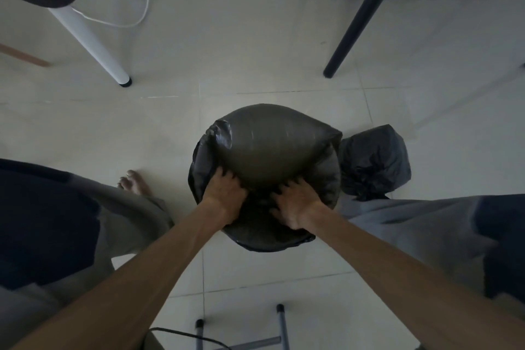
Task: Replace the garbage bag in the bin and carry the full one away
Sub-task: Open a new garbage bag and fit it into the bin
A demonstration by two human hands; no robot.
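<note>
My left hand (225,193) and right hand (295,204) press into the ballooned new bag (270,142), fingers seemingly bunching plastic; the tied full bag (375,162) sits just right, open floor (142,128) left.

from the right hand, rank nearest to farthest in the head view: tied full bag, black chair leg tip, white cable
1. Tied full bag, just right of the right hand, beside the bin.
2. Black chair leg tip, farther up the floor.
3. White cable, far upper left.
</note>
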